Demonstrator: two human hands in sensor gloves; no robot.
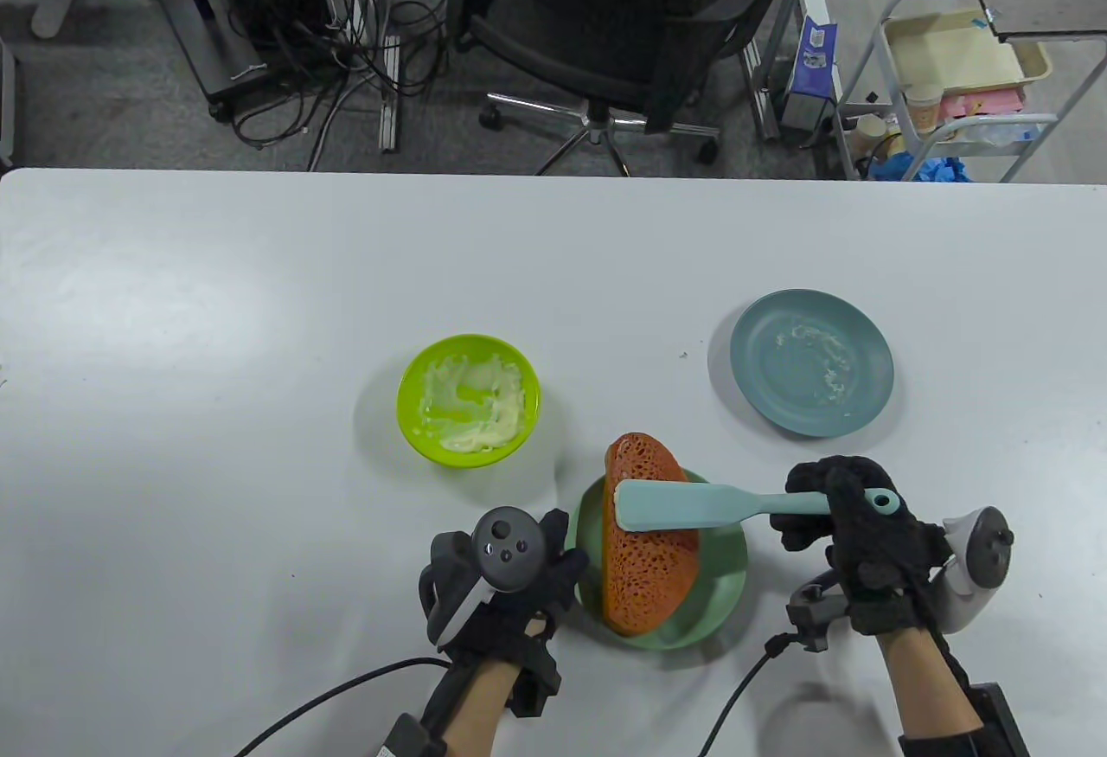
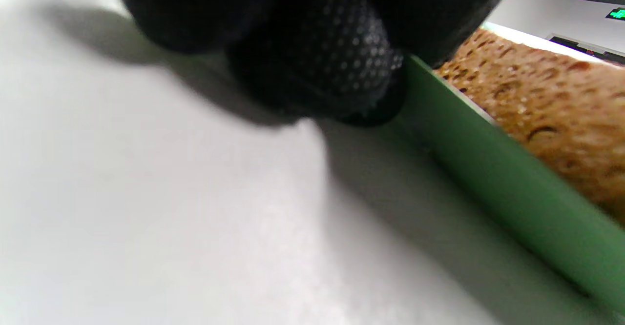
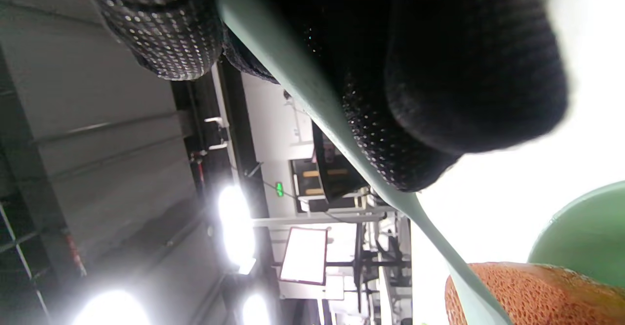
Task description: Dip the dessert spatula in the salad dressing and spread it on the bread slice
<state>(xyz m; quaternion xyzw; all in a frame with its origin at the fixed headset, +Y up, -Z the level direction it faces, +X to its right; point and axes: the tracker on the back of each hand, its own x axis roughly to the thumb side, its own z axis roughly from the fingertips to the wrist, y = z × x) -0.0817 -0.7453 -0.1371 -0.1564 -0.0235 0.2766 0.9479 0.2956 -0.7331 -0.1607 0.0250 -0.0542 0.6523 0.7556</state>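
An orange-brown bread slice (image 1: 647, 562) lies on a light green plate (image 1: 726, 580) near the table's front. My right hand (image 1: 852, 523) grips the handle of a pale blue dessert spatula (image 1: 692, 508); its blade lies flat across the upper part of the bread. In the right wrist view the spatula handle (image 3: 312, 100) runs between my gloved fingers (image 3: 161, 42) toward the bread (image 3: 537, 291). My left hand (image 1: 519, 571) rests on the table, fingers (image 2: 337, 66) touching the plate's left rim (image 2: 488, 169). A lime green bowl (image 1: 469, 400) with pale salad dressing stands to the left.
A blue-grey plate (image 1: 811, 362) with smears of dressing sits at the right, beyond my right hand. Cables trail from both wrists over the table's front edge. An office chair (image 1: 623, 22) and a cart (image 1: 960, 73) stand beyond the far edge.
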